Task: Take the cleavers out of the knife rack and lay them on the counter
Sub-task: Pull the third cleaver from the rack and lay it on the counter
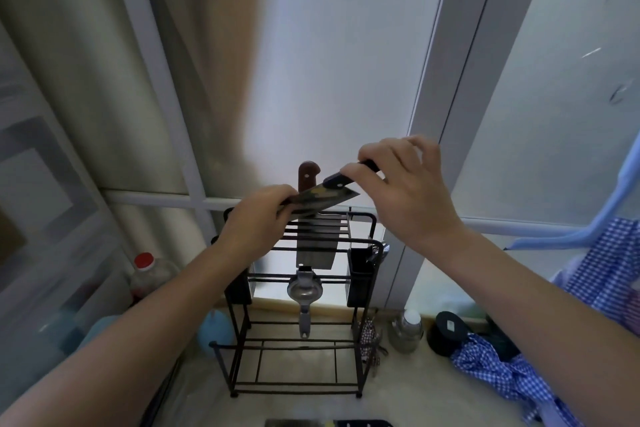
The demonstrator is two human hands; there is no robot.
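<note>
A black wire knife rack (362, 246) stands on the pale counter (415, 392). Above its top I hold a cleaver (323, 199) with a dark handle, tilted, blade pointing left. My right hand (401, 184) grips the handle; my left hand (259, 218) pinches the blade's far end. A second cleaver (317, 246) with a brown wooden handle still stands upright in the rack's slots. At the bottom edge of the view another cleaver (329, 423) lies flat on the counter, mostly cut off.
A metal squeezer (305, 291) hangs on the rack's front. Left of the rack stand a red-capped bottle (147, 274) and a blue object (214, 329). To the right are a glass jar (406, 331), a black round container (448, 331) and blue checked cloth (498, 371). Frosted window panes rise behind.
</note>
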